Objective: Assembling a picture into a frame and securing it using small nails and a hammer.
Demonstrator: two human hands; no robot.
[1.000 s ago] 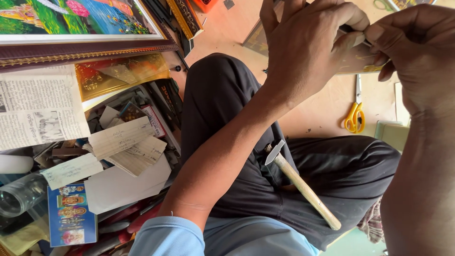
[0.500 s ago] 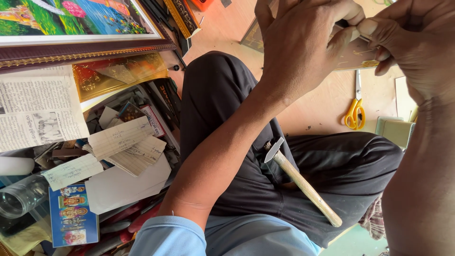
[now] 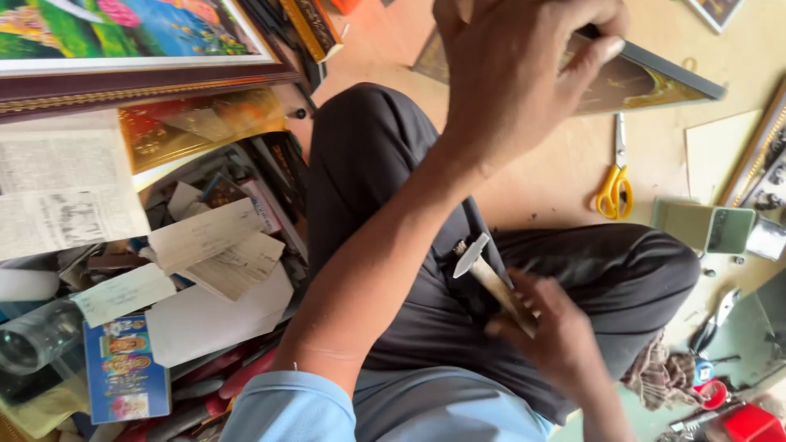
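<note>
One small hammer [image 3: 491,282] lies across the person's lap at about 5 o'clock from the picture's centre, its metal head pointing up toward 11 o'clock and its pale wooden handle running down toward 5 o'clock. The right hand [image 3: 557,340] is wrapped around the lower end of that handle, fingers curled over it. The left hand [image 3: 516,69], at 12 o'clock, is clenched on the edge of one dark picture frame [image 3: 647,82] that rests on the floor [image 3: 540,180].

Over at 9 o'clock sits a heap of paper goods: one flat rectangular blue package [image 3: 124,368] with small coloured pictures at 8 o'clock, one sheet of newsprint [image 3: 65,192] above it, and three pale paper slips [image 3: 205,237] with faint writing between them. One clear plastic bottle [image 3: 37,336] lies just left of the blue package. One large framed painting [image 3: 123,41] in green and blue fills 10 o'clock.

One pair of yellow-handled scissors [image 3: 614,184] lies on the floor at 3 o'clock, well apart from both hands.
</note>
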